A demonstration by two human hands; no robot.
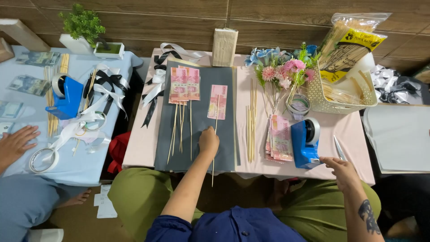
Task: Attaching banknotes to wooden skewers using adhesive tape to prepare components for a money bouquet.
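My left hand (pixel 208 141) rests on a dark grey sheet (pixel 199 130) and pinches a thin wooden skewer (pixel 214 148) that carries a pink banknote (pixel 217 101) at its top. Further left on the sheet lie several more pink banknotes on skewers (pixel 184 84). My right hand (pixel 342 172) reaches to the front of a blue tape dispenser (pixel 305 142), fingertips at its cutter end; whether it holds tape I cannot tell. A stack of pink banknotes (pixel 280 139) and loose skewers (pixel 251 121) lie between the two hands.
Artificial flowers (pixel 282 67), a tape roll (pixel 298 105), a white basket (pixel 340 96) with skewers, a skewer bag (pixel 349 42), scissors (pixel 339 148) and black-and-white ribbons (pixel 156 83) crowd the pink table (pixel 349 130). Left, another person's hand (pixel 15 143) rests on a blue table with ribbons and a dispenser (pixel 65 96).
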